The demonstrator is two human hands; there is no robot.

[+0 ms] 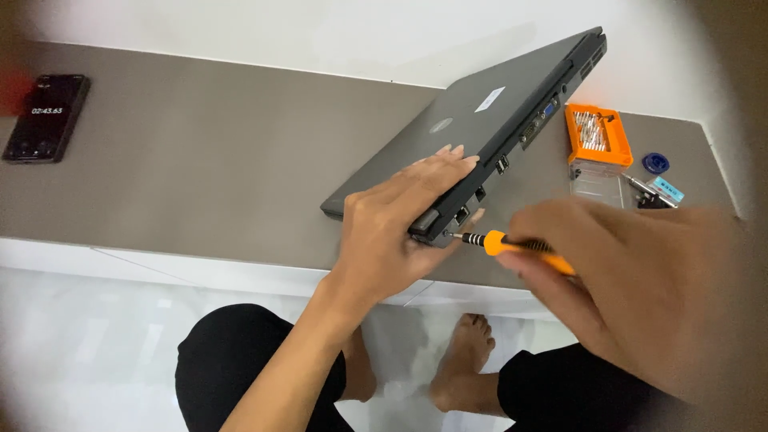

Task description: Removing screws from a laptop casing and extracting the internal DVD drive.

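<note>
Between both hands, laptop (480, 120) corner.

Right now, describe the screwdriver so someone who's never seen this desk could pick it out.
On the grey desk, find the closed grey laptop tilted up on its edge. At its near corner, the right hand holds the screwdriver. Its orange handle and thin metal tip set it apart from the boxy orange bit case.

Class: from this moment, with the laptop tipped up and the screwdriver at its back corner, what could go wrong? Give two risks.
1. The laptop is tilted on edge, steadied only by the left hand; it could slip or drop flat.
2. The screwdriver in the right hand meets the corner at an angle; its tip may slip out and scratch the casing or jab the left thumb.
</note>
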